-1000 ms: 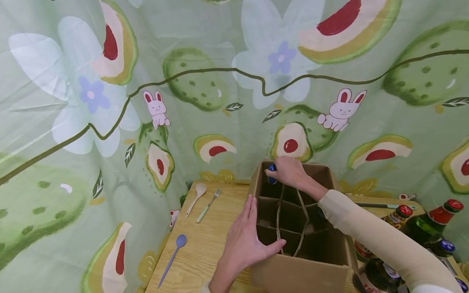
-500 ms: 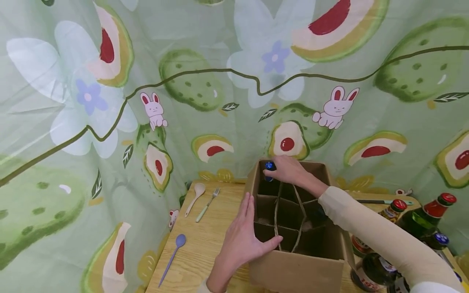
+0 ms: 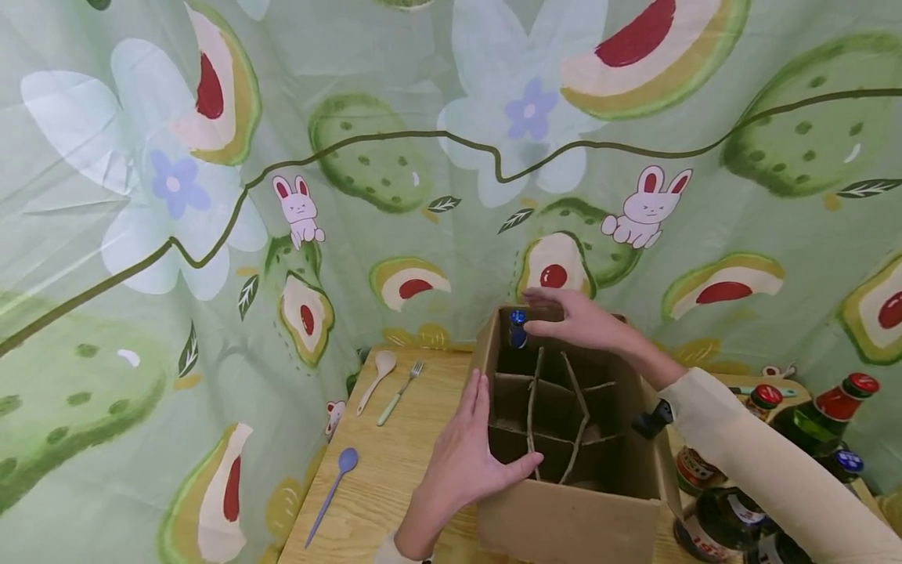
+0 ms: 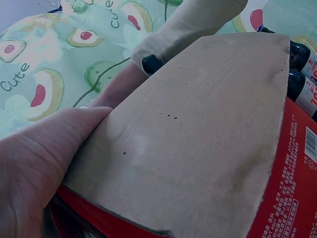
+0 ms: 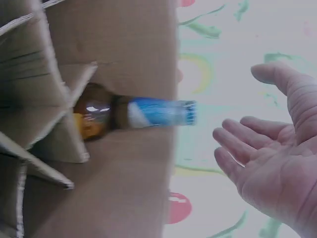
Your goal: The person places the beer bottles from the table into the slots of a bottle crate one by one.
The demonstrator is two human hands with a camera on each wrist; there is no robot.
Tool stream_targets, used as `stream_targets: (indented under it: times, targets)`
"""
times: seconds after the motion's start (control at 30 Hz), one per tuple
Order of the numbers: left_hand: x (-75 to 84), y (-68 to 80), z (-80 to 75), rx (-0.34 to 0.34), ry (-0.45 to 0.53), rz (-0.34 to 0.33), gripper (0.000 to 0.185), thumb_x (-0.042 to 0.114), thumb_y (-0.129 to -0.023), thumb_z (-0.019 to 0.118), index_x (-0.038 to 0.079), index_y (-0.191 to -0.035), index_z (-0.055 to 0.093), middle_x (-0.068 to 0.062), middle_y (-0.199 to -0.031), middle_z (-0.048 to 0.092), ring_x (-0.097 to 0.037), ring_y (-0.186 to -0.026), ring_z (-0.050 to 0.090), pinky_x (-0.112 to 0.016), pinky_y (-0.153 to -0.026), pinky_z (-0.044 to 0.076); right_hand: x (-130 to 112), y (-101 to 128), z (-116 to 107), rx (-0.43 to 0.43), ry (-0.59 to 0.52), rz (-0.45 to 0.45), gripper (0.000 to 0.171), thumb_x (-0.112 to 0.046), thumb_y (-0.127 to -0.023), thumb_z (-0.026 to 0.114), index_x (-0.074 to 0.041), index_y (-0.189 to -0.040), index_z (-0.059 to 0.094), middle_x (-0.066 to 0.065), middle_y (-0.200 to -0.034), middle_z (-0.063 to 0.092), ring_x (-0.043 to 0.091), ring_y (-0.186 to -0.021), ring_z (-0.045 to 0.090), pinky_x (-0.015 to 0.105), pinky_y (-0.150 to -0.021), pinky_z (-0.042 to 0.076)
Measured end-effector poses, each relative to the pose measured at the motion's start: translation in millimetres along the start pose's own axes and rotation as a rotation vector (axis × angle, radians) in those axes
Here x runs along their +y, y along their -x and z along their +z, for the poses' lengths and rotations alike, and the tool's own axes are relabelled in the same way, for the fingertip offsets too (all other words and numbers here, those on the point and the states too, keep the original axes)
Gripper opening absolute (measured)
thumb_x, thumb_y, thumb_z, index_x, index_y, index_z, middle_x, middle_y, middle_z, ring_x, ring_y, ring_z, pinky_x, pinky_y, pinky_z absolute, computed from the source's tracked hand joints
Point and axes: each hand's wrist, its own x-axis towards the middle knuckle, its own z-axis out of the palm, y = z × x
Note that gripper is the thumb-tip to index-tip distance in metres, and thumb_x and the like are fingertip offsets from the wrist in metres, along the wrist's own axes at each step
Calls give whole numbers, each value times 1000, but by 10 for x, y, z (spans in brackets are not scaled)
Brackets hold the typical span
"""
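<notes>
This is a small corner screened by green cloth [image 3: 437,172] printed with avocados and rabbits, which rises at the far and left sides of a wood-grained worktop [image 3: 395,470]. The pale spoon [image 3: 385,363], fork [image 3: 393,407] and blue spoon [image 3: 348,460] at left and the capped bottles [image 3: 820,423] at right suggest household dining, but the cloth hides too much to tell the kind of room.

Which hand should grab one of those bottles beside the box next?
Probably the right hand: it's open, holds nothing, and the bottles stand on its side of the box. The left hand rests on the box's other side.
</notes>
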Motion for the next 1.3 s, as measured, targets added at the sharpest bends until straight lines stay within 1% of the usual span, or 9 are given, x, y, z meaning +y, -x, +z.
stream_targets:
  times: [0.23,0.4,0.47,0.57,0.73,1.1,1.2,1.23,1.3]
  targets:
    - [43,-28,40,-18,17,2,130,87,-78,63,12,-169,9,4,-176,-6,-32,-152,37,-56,-108,47,-274,338,-318,32,42,-74,60,-20,-101,70,-1,-154,48,19,-152,56,40,-140,52,64,-112,40]
    - [67,-36,46,-26,16,2,130,87,-78,63,13,-169,7,3,-176,-5,-32,-152,36,-56,-108,47,-390,664,-449,112,35,-29,58,-19,-101,70,-7,-154,50,14,-151,57,36,-141,50,63,-112,39]
    - [70,-33,43,-22,22,0,130,87,-78,64,13,-169,8,4,-176,-6,-32,-152,36,-56,-107,48,-412,798,-476,168,49,-12,56,-19,-100,71,-10,-153,52,11,-150,59,34,-140,51,58,-112,41]
    - [61,-28,38,-8,31,-1,130,86,-77,65,12,-169,10,4,-176,-4,-33,-152,37,-56,-105,50,-417,1009,-522,248,87,-11,54,-16,-100,72,-12,-151,56,8,-148,61,26,-136,53,35,-111,42]
    - [42,-15,31,4,52,-10,130,84,-77,67,12,-169,11,8,-176,-6,-35,-151,38,-56,-104,50,-293,1384,-613,307,87,-33,55,-5,-98,70,-11,-151,56,10,-147,61,6,-132,54,10,-103,39]
    - [38,3,55,19,102,-13,129,81,-78,71,12,-169,10,10,-175,-7,-38,-149,40,-58,-102,50,46,2210,-723,408,38,151,53,-5,-103,64,-13,-154,52,-14,-148,57,-8,-130,51,7,-95,42]
    - [31,1,67,23,101,-12,129,82,-78,70,12,-169,11,10,-175,-6,-37,-150,39,-58,-103,50,182,2384,-740,449,88,221,54,-11,-103,65,-15,-155,50,-18,-146,56,-13,-125,50,6,-89,42]
    - [28,0,68,24,101,-11,129,82,-77,70,12,-169,11,11,-175,-6,-36,-151,38,-58,-104,49,236,2435,-741,465,124,251,54,-14,-103,67,-15,-155,50,-14,-147,56,-13,-122,50,6,-87,42]
    - [22,0,72,25,96,-10,129,82,-77,70,13,-169,12,11,-175,-6,-35,-152,37,-59,-105,48,347,2526,-738,478,213,312,58,-21,-102,70,-12,-155,49,-1,-151,56,2,-126,56,13,-84,44]
